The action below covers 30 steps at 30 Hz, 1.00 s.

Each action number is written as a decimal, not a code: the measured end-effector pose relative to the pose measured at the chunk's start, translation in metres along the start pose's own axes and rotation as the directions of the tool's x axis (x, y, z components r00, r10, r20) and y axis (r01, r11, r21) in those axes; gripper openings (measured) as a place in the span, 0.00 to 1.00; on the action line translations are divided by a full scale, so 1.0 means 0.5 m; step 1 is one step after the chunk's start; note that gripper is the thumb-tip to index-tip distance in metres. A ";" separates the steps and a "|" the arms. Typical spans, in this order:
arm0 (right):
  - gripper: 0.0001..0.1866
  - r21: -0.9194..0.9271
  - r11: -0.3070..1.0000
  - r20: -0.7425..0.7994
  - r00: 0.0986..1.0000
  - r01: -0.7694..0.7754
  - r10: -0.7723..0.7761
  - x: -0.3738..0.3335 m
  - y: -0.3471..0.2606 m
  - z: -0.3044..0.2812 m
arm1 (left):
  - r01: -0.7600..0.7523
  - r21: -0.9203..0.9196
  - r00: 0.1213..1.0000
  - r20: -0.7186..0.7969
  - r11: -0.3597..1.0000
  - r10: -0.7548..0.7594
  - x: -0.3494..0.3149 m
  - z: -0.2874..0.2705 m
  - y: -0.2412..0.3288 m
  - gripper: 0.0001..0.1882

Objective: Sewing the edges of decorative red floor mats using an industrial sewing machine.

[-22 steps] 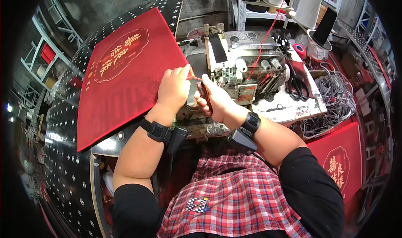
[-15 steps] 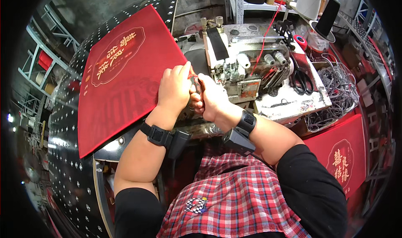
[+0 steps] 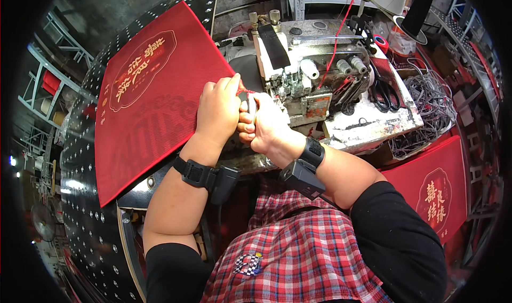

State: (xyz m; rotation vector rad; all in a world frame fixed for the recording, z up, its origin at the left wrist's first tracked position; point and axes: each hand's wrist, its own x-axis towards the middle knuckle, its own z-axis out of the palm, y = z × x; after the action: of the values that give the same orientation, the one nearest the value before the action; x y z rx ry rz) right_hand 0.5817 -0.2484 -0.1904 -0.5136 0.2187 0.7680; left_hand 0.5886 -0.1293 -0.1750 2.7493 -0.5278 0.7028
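Note:
A large red mat (image 3: 160, 84) with gold printing and a bound edge lies on the dark table at the left. My left hand (image 3: 217, 106) is closed on its near right corner, beside the sewing machine (image 3: 314, 73). Right beside it, my right hand (image 3: 269, 122) has its fingers wrapped round what look like small thread snips (image 3: 252, 104), dark and silver, mostly hidden by the fingers. The snips are up against the corner, where a bit of red edging shows. Whether the blades touch it, I cannot tell.
Black-handled scissors (image 3: 385, 92) lie on the machine table's right side. Beyond them is a box of tangled grey thread (image 3: 426, 103). Another red mat (image 3: 426, 191) leans at the lower right. Thread cones (image 3: 416, 12) stand at the back, with a red thread running down to the machine.
The mat has shifted slightly left and turned a little, my left hand moving with it. My right hand has turned slightly, and more of the tool's silver side shows.

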 end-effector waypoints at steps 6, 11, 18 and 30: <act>0.18 -0.120 0.991 0.113 0.990 -0.066 0.080 -0.012 -0.022 0.006 | 0.107 -0.200 0.994 0.043 0.974 -0.101 0.003 -0.025 0.004 0.16; 0.22 -0.479 0.877 0.074 0.997 0.034 0.002 -0.035 -0.040 0.011 | 0.352 -0.561 0.929 0.310 0.750 -0.204 0.005 -0.046 -0.001 0.14; 0.11 -0.570 -0.491 0.762 0.199 0.659 -0.617 -0.022 -0.049 0.006 | 0.344 -0.739 0.928 0.362 0.580 -0.089 -0.003 -0.075 -0.007 0.13; 0.14 -0.923 0.304 0.169 0.959 0.234 -0.225 -0.053 -0.044 -0.014 | 0.457 -0.747 0.881 0.453 0.483 -0.133 -0.161 -0.258 0.047 0.15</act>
State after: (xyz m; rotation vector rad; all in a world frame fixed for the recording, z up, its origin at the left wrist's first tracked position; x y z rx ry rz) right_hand 0.5789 -0.2813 -0.1784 -1.6546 -0.3788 0.5340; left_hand 0.4603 -0.0856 -0.1020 1.8999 -0.2931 -0.1531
